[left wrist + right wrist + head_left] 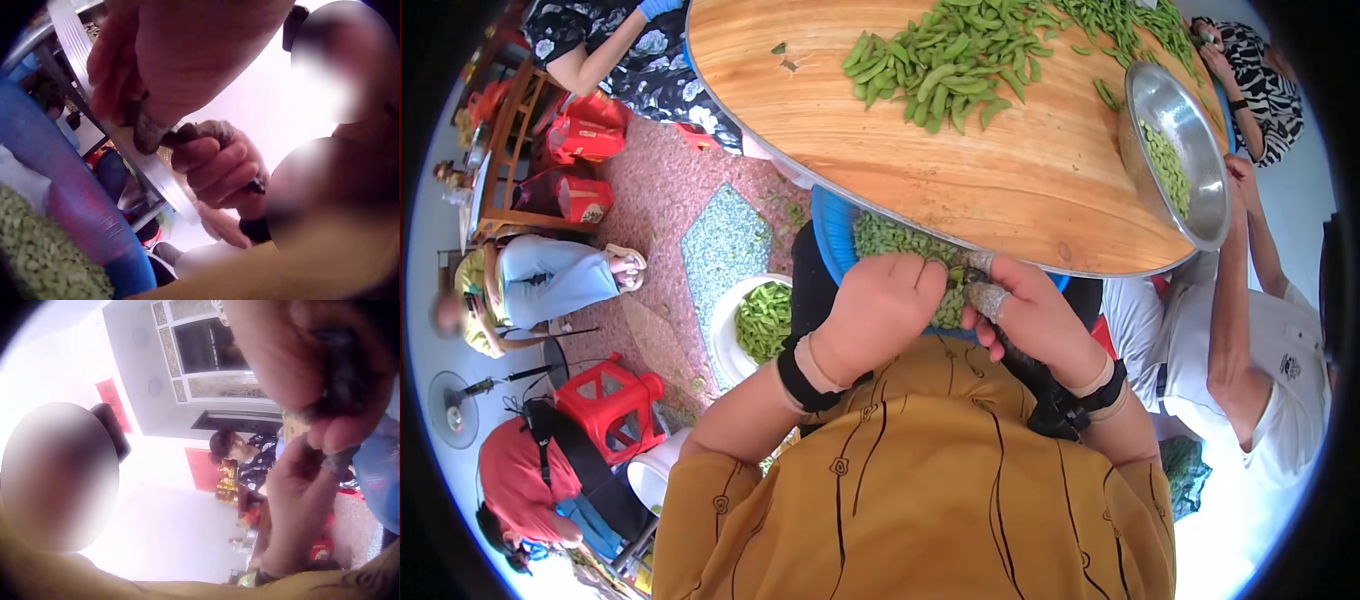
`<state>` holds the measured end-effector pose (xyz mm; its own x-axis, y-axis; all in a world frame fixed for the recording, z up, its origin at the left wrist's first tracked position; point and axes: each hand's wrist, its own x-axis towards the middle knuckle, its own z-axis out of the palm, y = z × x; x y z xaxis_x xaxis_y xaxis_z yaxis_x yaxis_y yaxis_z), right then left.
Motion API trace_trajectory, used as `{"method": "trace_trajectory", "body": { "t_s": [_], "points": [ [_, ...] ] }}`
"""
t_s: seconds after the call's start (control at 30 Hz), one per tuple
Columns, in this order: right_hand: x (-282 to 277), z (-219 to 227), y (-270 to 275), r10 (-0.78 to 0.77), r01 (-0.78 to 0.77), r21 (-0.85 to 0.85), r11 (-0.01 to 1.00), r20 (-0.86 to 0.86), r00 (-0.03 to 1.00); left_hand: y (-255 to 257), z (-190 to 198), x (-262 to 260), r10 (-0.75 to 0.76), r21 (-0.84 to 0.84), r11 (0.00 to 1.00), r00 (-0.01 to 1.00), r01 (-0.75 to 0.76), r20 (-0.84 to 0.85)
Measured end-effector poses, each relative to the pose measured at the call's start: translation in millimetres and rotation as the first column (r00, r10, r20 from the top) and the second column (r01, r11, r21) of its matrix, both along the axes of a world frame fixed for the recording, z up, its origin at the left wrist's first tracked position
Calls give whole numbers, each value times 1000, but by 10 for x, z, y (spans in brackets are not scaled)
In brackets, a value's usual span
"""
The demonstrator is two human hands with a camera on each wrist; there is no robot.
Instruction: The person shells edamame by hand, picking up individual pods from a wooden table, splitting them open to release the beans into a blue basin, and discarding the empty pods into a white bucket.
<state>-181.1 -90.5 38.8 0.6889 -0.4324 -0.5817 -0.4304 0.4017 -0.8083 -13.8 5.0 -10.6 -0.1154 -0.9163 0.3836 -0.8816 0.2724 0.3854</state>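
Together my left hand [880,310] and right hand [1025,315] curl tight, pinching one edamame pod [956,274] over the blue basin [832,232].

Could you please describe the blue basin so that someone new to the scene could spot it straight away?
Start at the round wooden table. The blue basin sits half under its near edge, beneath the hands. Unlike the white bucket of whole pods on the floor or the steel bowl on the table, it is blue and holds shelled beans.
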Motion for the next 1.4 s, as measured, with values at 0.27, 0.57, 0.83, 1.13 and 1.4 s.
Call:
{"method": "trace_trajectory", "body": {
  "t_s": [0.27,0.57,0.83,1.13,1.4],
  "points": [
    [-3,-46,-10,21,-21,-58,998,-9,1000,-14,40,-11,222,452,888,778,89,-588],
    [-225,-119,-46,-24,-14,176,984,212,977,-16,75,84,625,410,711,-246,571,-741],
    [-124,-343,-40,303,-43,-924,379,80,950,-3,58,35,266,556,796,686,240,-677],
    [-153,-255,-80,415,-281,-731,621,3,910,46,113,68,92,555,625,655,549,-750],
    [-29,-82,-173,306,-298,-841,451,-168,937,422,-66,456,238,522,853,906,-22,-351]
  ]
}}
